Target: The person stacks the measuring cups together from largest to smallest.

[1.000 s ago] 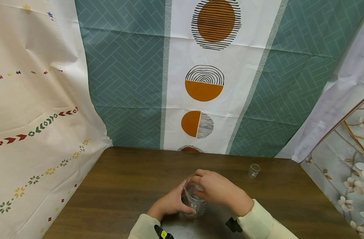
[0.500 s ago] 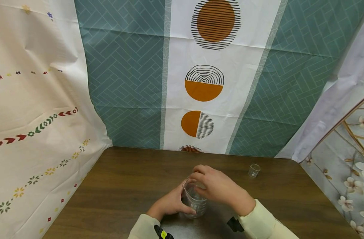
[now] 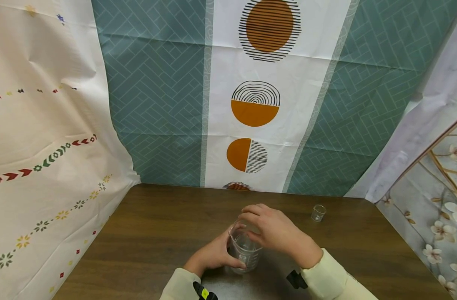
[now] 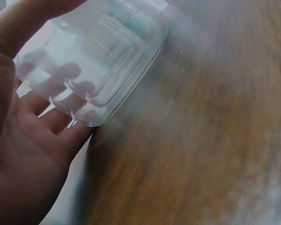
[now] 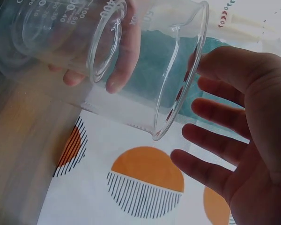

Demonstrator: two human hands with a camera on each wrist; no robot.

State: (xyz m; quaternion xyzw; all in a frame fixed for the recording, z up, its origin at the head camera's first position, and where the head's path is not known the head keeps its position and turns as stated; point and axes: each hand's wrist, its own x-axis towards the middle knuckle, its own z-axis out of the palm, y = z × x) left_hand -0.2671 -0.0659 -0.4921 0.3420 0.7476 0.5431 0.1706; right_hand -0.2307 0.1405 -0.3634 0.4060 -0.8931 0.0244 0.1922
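Note:
A large clear glass beaker (image 3: 249, 257) stands on the wooden table, and my left hand (image 3: 215, 253) grips its side. In the left wrist view the fingers (image 4: 51, 119) wrap behind the glass near its base. Inside it sits a smaller beaker (image 5: 56, 35), whose rim and printed markings show through the wall in the right wrist view. My right hand (image 3: 275, 231) hovers at the mouth of the large beaker, fingers spread and bent, holding nothing. Its thumb tip lies right at the rim (image 5: 196, 61).
A small glass beaker (image 3: 318, 213) stands at the back right of the brown table (image 3: 157, 221). Patterned cloths hang behind the table (image 3: 164, 104) and along both sides.
My right hand has lifted slightly up and to the right, its fingers coming out of the large beaker's mouth. The left hand has kept its grip in place.

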